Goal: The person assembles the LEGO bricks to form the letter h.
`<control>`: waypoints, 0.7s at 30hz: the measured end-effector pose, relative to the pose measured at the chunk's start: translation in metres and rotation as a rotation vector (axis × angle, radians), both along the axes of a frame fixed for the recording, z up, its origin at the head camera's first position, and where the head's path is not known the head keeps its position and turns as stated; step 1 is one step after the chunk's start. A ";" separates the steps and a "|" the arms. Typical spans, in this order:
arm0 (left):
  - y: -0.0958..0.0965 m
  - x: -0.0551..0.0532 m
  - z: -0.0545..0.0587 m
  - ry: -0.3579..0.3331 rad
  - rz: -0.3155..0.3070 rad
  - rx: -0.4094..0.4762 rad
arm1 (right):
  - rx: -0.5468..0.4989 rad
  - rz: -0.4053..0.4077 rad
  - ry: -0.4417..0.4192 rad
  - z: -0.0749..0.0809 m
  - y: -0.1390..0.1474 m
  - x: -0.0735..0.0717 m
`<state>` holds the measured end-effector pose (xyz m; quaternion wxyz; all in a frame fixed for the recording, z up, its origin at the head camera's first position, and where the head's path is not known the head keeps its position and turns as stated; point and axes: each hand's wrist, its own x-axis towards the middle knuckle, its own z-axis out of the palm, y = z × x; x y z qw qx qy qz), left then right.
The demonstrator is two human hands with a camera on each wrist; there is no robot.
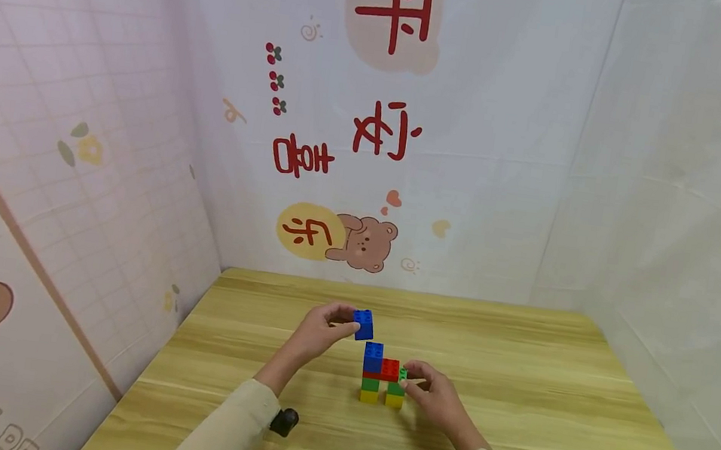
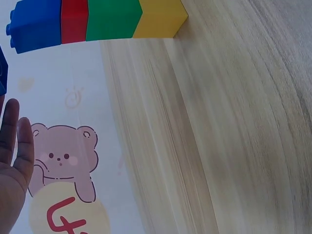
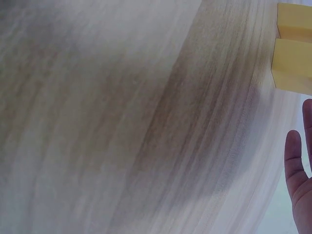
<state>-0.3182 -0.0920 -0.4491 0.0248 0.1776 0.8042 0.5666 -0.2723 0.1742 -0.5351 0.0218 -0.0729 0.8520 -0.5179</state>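
Note:
In the head view my left hand [image 1: 322, 332] pinches a blue toy building brick [image 1: 363, 325] in the air, just above and left of a small brick structure. That structure has two legs, each a yellow brick [image 1: 368, 396] under a green brick [image 1: 370, 384]. A red brick [image 1: 390, 368] bridges them, and another blue brick [image 1: 373, 357] is stacked on its left end. My right hand [image 1: 439, 396] pinches a small green brick [image 1: 403, 374] between thumb and fingers at the red brick's right end. In the right wrist view only two yellow bricks [image 3: 294, 66] and some fingertips show.
The structure stands on a wood-grain table [image 1: 227, 405]. White printed sheets [image 1: 499, 160] with red characters and a bear drawing hang behind the table and along both sides. Black wrist devices [image 1: 284, 422] sit at the cuffs of both light sleeves [image 1: 224, 427].

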 end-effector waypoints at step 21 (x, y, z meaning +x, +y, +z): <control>0.010 0.005 -0.005 0.003 -0.124 -0.077 | -0.015 0.001 0.022 -0.002 -0.001 0.002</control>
